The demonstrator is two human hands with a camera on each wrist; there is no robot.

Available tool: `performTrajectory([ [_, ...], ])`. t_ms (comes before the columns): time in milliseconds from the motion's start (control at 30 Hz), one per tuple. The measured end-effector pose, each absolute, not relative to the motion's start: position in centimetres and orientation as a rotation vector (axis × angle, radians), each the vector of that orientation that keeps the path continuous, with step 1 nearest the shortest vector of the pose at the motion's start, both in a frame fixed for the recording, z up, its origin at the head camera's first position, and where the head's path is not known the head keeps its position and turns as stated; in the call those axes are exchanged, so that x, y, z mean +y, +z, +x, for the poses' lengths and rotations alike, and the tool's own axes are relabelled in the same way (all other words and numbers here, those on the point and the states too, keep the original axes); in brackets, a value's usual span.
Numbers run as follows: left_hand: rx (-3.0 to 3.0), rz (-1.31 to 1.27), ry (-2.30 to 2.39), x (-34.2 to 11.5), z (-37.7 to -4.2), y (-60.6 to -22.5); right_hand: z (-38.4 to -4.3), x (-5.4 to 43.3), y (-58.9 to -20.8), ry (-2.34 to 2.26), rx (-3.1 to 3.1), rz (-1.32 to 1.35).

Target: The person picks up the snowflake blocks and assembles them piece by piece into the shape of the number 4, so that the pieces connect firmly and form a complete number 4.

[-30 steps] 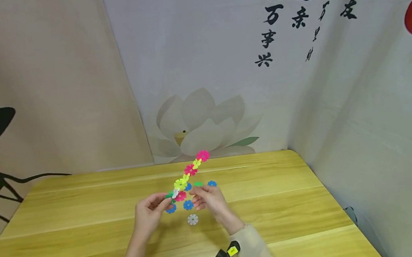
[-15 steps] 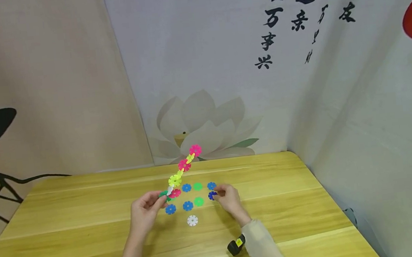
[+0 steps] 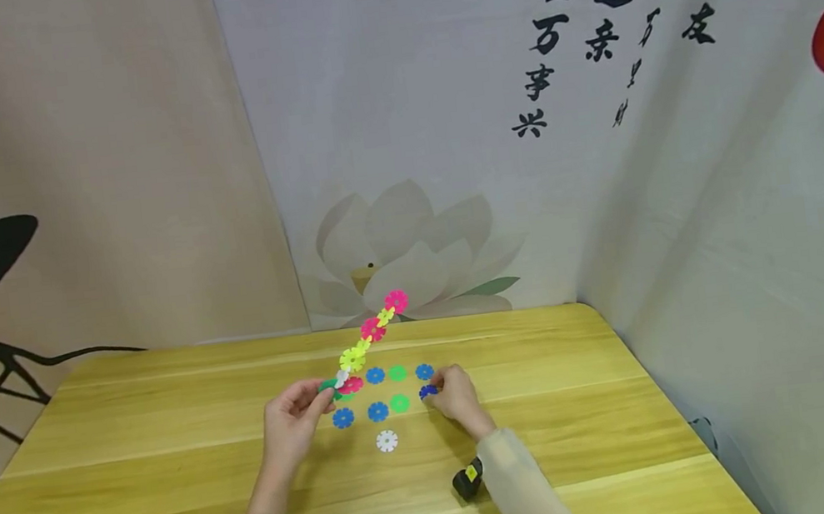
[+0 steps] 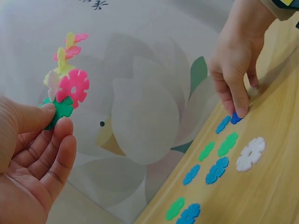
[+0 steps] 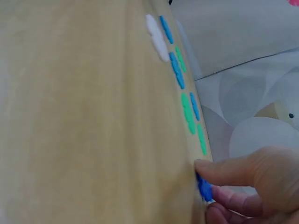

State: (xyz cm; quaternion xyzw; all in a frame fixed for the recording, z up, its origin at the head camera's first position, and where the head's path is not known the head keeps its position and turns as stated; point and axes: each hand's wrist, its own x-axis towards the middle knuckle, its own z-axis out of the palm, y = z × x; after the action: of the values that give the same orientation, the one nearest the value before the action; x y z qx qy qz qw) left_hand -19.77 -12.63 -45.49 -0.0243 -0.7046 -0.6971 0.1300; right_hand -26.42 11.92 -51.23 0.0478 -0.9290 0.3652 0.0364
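My left hand (image 3: 290, 429) pinches the green end disc (image 4: 63, 110) of a chain of notched plastic flower discs. White, pink and yellow discs (image 3: 352, 359) follow, and a pink disc (image 3: 396, 301) tops the slanted chain, which is held above the table. At the right end of the loose discs, my right hand (image 3: 459, 399) reaches down to the tabletop. Its thumb and finger pinch a dark blue flower disc (image 5: 204, 187), partly covered by the fingertips in the head view.
Loose flower discs lie in rows on the wooden table (image 3: 181, 499): several blue ones (image 3: 378, 411), green ones (image 3: 400, 403) and a white one (image 3: 386, 441) nearer me. A printed cloth (image 3: 396, 108) hangs behind the table's far edge.
My right hand has moved right, from beside the chain to the dark blue disc, and now pinches it. The left hand shifted slightly left with the chain.
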Motion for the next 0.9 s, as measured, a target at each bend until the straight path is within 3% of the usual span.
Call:
performTrajectory([
  [267,-2.05,-0.063,-2.021,-12.6,-19.8,-45.3,-25.9,11.9,-51.3,1.256,-2.802,0.134],
  [433,-2.061,-0.039,-2.02,-12.6,-19.8,-45.4,-24.6,11.2,-50.7,1.573,-2.564,0.217],
  [667,-2.072,-0.036,-2.014,-12.5,-19.8,-45.6,-22.4,9.2,-47.7,2.046,-2.198,0.349],
  [900,-2.073,-0.074,-2.018,-12.3,-19.7,-45.6,-19.9,7.2,-44.0,2.041,-2.05,0.473],
])
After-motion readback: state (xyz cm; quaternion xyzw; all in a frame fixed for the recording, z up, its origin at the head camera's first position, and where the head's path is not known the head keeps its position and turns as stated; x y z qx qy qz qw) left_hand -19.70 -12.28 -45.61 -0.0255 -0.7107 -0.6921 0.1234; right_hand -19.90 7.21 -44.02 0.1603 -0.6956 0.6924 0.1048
